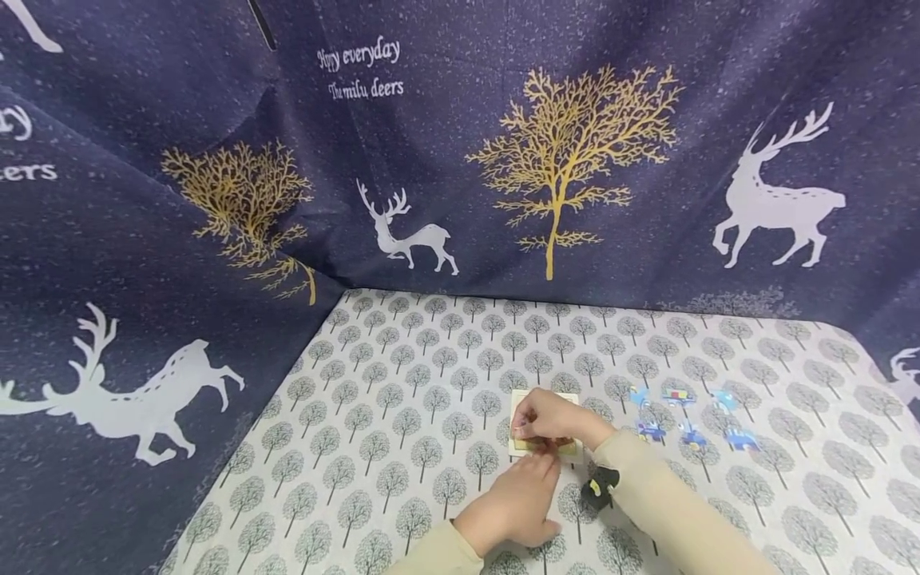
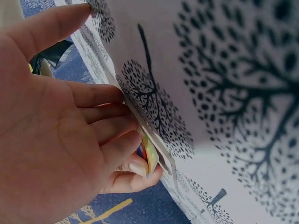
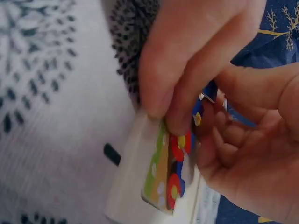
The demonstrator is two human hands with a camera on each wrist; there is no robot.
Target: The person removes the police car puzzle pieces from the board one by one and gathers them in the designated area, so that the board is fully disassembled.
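Note:
A small pale jigsaw board (image 1: 568, 397) lies on the tree-patterned cloth, partly covered by both hands. My right hand (image 1: 549, 417) reaches over it from the right and pinches a puzzle piece (image 2: 150, 156) between thumb and finger at the board's left side. My left hand (image 1: 519, 499) comes from below, and its extended fingertips touch the board's near edge. In the right wrist view, the left fingers press by a colourful picture part (image 3: 168, 172) with green ground and red wheels. How far the pinched piece sits in the board is hidden by the fingers.
Several loose blue puzzle pieces (image 1: 678, 396) lie in two rows to the right of the board. A black device with a yellow mark (image 1: 602, 484) is at the right wrist. Dark blue deer-print curtains (image 1: 460, 160) hang behind and left of the table.

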